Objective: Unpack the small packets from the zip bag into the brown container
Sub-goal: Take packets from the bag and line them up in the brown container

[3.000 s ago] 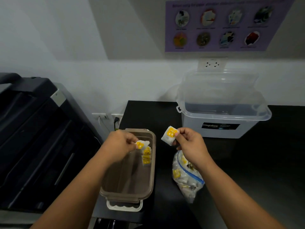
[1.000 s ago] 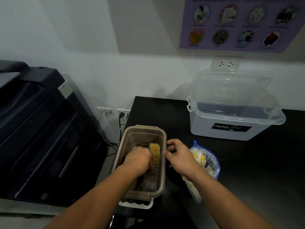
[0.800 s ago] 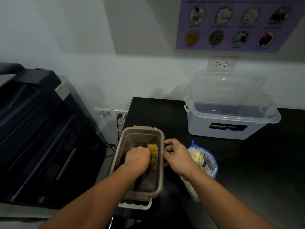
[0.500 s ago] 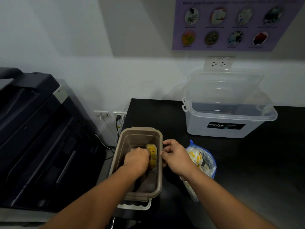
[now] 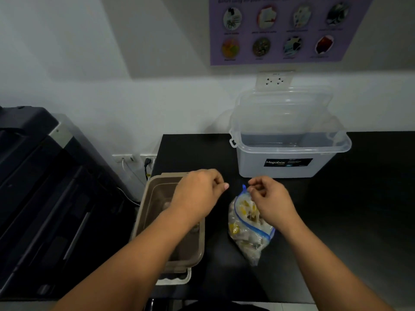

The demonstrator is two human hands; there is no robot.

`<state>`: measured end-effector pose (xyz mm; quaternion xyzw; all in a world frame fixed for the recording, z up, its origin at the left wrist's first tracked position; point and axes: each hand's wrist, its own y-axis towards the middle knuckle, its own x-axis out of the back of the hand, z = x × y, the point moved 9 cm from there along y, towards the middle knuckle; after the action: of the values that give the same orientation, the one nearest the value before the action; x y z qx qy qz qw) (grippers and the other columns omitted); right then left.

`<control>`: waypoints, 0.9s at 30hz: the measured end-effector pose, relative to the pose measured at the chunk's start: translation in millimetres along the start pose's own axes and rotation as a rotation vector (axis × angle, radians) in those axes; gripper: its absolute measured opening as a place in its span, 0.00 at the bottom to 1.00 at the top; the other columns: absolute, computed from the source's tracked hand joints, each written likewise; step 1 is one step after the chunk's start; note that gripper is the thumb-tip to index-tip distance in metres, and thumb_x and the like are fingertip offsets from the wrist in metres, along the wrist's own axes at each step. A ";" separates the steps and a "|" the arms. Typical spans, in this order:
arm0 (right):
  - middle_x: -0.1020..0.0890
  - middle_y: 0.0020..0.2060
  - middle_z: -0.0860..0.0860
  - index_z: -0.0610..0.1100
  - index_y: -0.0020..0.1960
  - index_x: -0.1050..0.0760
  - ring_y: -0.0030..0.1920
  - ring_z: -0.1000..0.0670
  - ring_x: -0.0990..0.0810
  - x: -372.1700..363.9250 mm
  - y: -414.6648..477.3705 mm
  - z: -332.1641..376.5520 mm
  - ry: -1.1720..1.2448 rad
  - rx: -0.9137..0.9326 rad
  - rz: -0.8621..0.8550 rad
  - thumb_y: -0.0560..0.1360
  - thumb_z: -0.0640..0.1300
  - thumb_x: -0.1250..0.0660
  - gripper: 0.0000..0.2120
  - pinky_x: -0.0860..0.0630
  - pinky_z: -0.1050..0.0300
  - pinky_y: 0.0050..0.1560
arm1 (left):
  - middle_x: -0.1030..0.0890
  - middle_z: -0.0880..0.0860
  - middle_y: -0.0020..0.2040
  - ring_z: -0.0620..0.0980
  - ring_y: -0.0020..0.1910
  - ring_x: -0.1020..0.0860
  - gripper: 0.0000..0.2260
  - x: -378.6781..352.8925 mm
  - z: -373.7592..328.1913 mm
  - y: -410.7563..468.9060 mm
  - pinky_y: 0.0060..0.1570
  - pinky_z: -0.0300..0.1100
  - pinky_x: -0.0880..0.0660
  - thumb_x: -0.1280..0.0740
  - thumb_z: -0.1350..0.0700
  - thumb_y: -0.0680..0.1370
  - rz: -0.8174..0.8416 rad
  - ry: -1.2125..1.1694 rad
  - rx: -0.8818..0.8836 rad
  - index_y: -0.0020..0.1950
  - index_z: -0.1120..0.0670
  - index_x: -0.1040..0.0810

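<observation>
My left hand [image 5: 197, 194] hovers over the far right corner of the brown container [image 5: 146, 212], fingers loosely curled, thumb and forefinger close together with nothing between them that I can see. My right hand [image 5: 269, 198] is over the mouth of the zip bag [image 5: 249, 232], fingers bent and near the blue zip tab at the bag's top; whether I'm actually pinching the tab or a packet, I cannot tell. The two hands are close, a narrow gap of black bench [image 5: 336, 221] between them.

The zip bag lies on the bench just right of the container, slanting toward me, its blue seal line open across it, and small packets [image 5: 243, 208] in white and yellow show through the clear plastic. The brown container sits at the bench's left edge, my left forearm crossing over it and hiding most of its inside. A cream lid [image 5: 177, 278] pokes out from under its near end.

Farther back stands a clear storage box [image 5: 287, 156] with a dark label, lid propped open against the wall. Left of the bench is a big dark printer [image 5: 45, 187].
</observation>
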<state>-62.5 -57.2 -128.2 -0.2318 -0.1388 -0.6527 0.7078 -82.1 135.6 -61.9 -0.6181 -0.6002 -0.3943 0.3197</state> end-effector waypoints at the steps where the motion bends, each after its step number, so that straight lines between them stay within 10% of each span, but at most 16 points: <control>1: 0.19 0.46 0.56 0.55 0.54 0.23 0.47 0.58 0.19 4.6 -0.2 -6.7 -0.043 -0.011 -0.005 0.80 0.42 0.31 0.08 0.24 0.64 0.46 | 0.19 0.45 0.42 0.43 0.42 0.21 0.06 -7.4 -9.1 3.3 0.45 0.42 0.22 0.30 0.46 0.79 0.014 -0.024 -0.013 0.50 0.47 0.18; 9: 0.18 0.44 0.55 0.56 0.47 0.24 0.44 0.56 0.18 -12.9 -11.7 -40.0 -0.344 0.018 0.153 0.79 0.40 0.31 0.10 0.19 0.58 0.47 | 0.17 0.49 0.54 0.50 0.52 0.18 0.08 -103.0 -24.2 13.8 0.55 0.49 0.20 0.32 0.52 0.79 0.334 0.111 0.070 0.56 0.45 0.17; 27: 0.19 0.46 0.48 0.41 0.55 0.18 0.47 0.48 0.17 -41.1 12.2 -85.8 -0.648 -0.320 0.169 0.78 0.46 0.31 0.11 0.24 0.55 0.40 | 0.18 0.47 0.45 0.47 0.44 0.19 0.07 -127.5 13.4 -6.6 0.47 0.44 0.19 0.31 0.59 0.75 0.200 -0.036 0.368 0.45 0.45 0.22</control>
<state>-64.0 -65.1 -223.7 -0.5449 -0.2322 -0.4982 0.6332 -83.2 85.3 -180.0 -0.6127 -0.6034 -0.2331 0.4540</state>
